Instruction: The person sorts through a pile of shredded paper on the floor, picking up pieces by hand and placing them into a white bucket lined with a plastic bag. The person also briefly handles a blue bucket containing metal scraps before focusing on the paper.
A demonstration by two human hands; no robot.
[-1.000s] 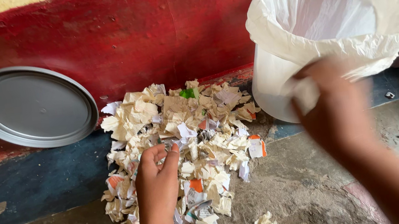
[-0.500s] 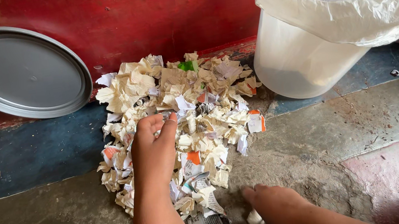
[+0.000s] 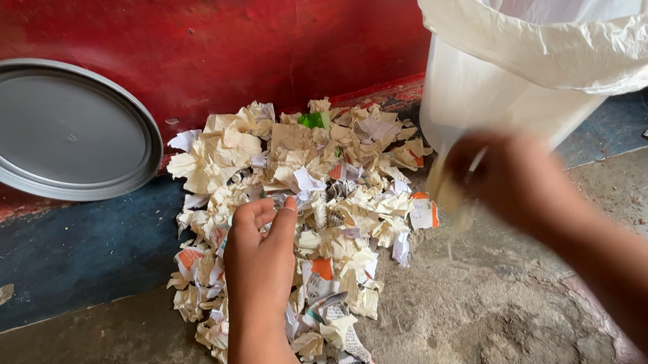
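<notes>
While the left hand rests half-curled on the torn-paper pile, the blurred right hand seems to carry a scrap toward the lined white bin. Judging by this, bin-loading is underway; next comes a release over the rim.

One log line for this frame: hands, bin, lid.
left hand: on paper pile | right hand: blurred, holds scrap, near bin | lid: leaning on wall

You see soft, even daylight with faint shadows; your right hand is motion-blurred, while the paper scraps beyond your left hand's fingers stay sharp.
</notes>
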